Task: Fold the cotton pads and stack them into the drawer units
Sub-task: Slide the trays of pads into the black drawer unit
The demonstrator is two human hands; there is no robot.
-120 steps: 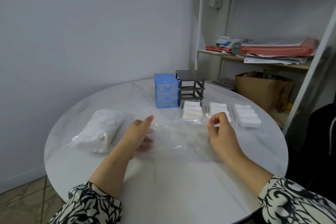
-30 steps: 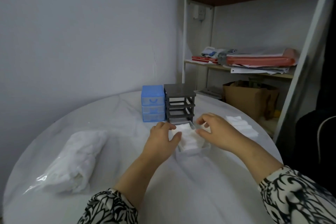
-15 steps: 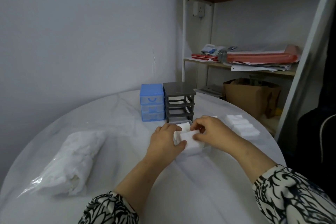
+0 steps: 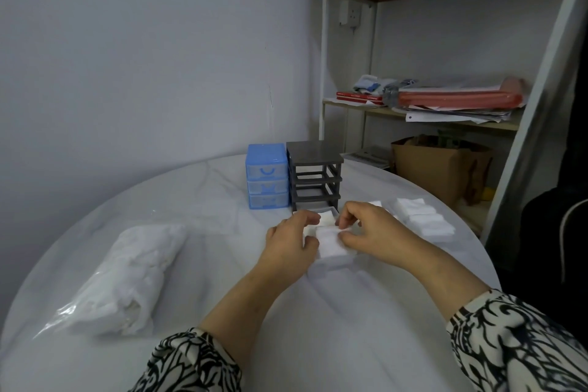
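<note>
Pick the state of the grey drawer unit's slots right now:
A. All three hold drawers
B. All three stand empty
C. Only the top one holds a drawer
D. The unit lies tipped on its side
B: the grey drawer unit stands upright with three open, empty slots, while the blue drawer unit beside it keeps all its drawers in.

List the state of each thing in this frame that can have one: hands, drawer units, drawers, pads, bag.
left hand: fingers curled on the folded pads
right hand: fingers pinching the folded pads
folded pads: stacked in the clear drawer
clear drawer: out on the table
grey unit: slots empty
blue unit: three drawers closed
plastic bag: lying sideways, full
spare pads: stacked in rows
</note>
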